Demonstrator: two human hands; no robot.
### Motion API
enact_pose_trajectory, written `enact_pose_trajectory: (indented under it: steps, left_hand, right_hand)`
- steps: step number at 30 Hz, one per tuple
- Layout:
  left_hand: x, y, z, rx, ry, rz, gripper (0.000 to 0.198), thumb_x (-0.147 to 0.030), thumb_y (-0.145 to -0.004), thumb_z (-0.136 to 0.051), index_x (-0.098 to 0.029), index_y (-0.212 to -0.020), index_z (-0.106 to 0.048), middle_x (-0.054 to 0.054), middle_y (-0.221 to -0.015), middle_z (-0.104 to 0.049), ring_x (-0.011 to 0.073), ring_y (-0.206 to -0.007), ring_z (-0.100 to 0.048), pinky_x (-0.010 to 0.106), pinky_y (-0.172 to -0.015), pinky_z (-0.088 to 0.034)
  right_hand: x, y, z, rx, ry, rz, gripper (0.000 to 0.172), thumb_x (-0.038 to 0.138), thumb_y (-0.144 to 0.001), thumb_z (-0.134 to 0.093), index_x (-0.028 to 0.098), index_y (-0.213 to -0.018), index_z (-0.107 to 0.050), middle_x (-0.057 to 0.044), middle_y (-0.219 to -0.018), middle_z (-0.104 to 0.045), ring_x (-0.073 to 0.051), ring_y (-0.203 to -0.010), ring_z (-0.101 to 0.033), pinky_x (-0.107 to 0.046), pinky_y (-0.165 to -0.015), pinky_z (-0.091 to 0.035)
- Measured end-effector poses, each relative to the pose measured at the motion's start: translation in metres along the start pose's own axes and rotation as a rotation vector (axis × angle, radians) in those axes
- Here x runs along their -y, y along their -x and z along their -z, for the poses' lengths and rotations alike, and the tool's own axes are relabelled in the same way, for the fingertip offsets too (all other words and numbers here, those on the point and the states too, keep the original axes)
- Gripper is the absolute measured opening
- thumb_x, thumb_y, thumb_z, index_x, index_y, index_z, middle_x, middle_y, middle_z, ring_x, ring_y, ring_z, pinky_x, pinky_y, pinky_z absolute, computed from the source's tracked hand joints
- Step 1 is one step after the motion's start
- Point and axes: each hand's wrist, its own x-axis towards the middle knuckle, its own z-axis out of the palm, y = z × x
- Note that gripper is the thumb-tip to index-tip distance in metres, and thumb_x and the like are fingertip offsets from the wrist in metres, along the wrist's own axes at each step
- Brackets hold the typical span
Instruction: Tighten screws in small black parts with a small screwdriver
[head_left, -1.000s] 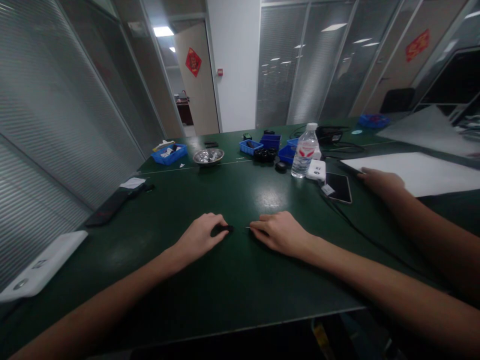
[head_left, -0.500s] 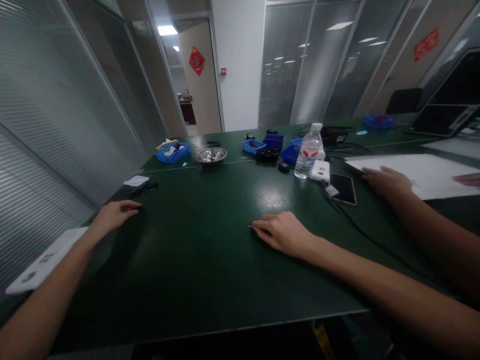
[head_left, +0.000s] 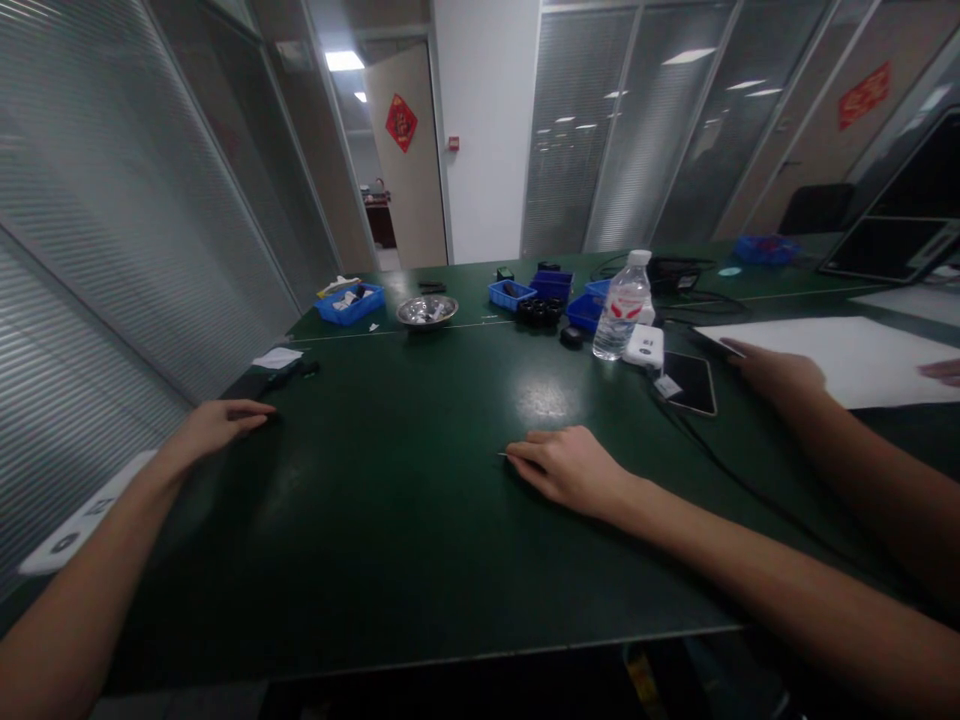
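My left hand (head_left: 217,428) is low over the left side of the dark green table (head_left: 375,540). Its thumb and fingers pinch a small dark piece, too blurred to name. Just beyond it lie a dark cable-like thing (head_left: 281,378) and a piece of white paper (head_left: 278,358). Resting on the table right of the middle, my right hand (head_left: 566,466) has its fingers closed. A thin, light-coloured sliver (head_left: 502,455) sticks out to the left from its fingertips; the rest is hidden in the grip.
Farther back are a metal bowl (head_left: 427,312), a blue basket (head_left: 351,305) and several black rings (head_left: 540,312). A water bottle (head_left: 621,308), a white device (head_left: 644,346) and a phone (head_left: 691,382) stand or lie right. Another person's hand (head_left: 780,372) touches a white sheet (head_left: 870,355).
The view has shifted slightly. My left hand has moved a little to the left with its pinch kept. My right hand stays in place on the table.
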Motion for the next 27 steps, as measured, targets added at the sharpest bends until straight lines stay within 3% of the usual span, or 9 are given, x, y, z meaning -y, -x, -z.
enact_pose_trajectory:
  steps: [3, 10, 18, 27]
  left_hand:
    - [0.003, -0.001, 0.001, 0.043, -0.006, 0.023, 0.047, -0.047, -0.082, -0.07, -0.019, -0.12, -0.072, 0.0, -0.104, -0.078, 0.0235, -0.095, -0.069, 0.029, -0.086, -0.05]
    - [0.001, -0.001, 0.002, -0.039, -0.062, 0.007, 0.042, -0.041, -0.081, -0.071, -0.017, -0.115, -0.075, 0.005, -0.121, -0.074, 0.0274, -0.112, -0.064, 0.03, -0.092, -0.047]
    - [0.001, 0.004, -0.001, -0.038, -0.072, -0.104, 0.038, -0.033, -0.085, -0.062, -0.016, -0.117, -0.074, 0.005, -0.128, -0.07, 0.0254, -0.113, -0.063, 0.03, -0.098, -0.044]
    - [-0.008, 0.007, 0.004, -0.032, -0.093, -0.026, 0.04, -0.037, -0.083, -0.067, -0.019, -0.118, -0.075, 0.003, -0.124, -0.074, 0.0269, -0.11, -0.065, 0.03, -0.091, -0.047]
  right_hand:
    - [0.0, 0.0, 0.0, -0.001, 0.011, -0.001, 0.033, 0.034, -0.104, -0.044, 0.022, -0.117, -0.071, -0.002, -0.083, -0.067, -0.01, -0.061, -0.052, -0.025, -0.055, -0.027]
    - [-0.001, 0.001, -0.003, 0.006, -0.003, -0.003, 0.033, 0.034, -0.104, -0.045, 0.022, -0.12, -0.07, -0.002, -0.086, -0.068, -0.009, -0.062, -0.054, -0.025, -0.056, -0.029]
    - [0.001, 0.0, 0.001, 0.013, 0.011, -0.004, 0.033, 0.034, -0.104, -0.044, 0.022, -0.121, -0.069, -0.002, -0.088, -0.069, -0.011, -0.064, -0.056, -0.025, -0.056, -0.03]
    - [0.0, 0.0, 0.0, 0.001, 0.007, -0.005, 0.033, 0.034, -0.103, -0.045, 0.021, -0.122, -0.069, -0.003, -0.088, -0.07, -0.01, -0.062, -0.056, -0.025, -0.056, -0.03]
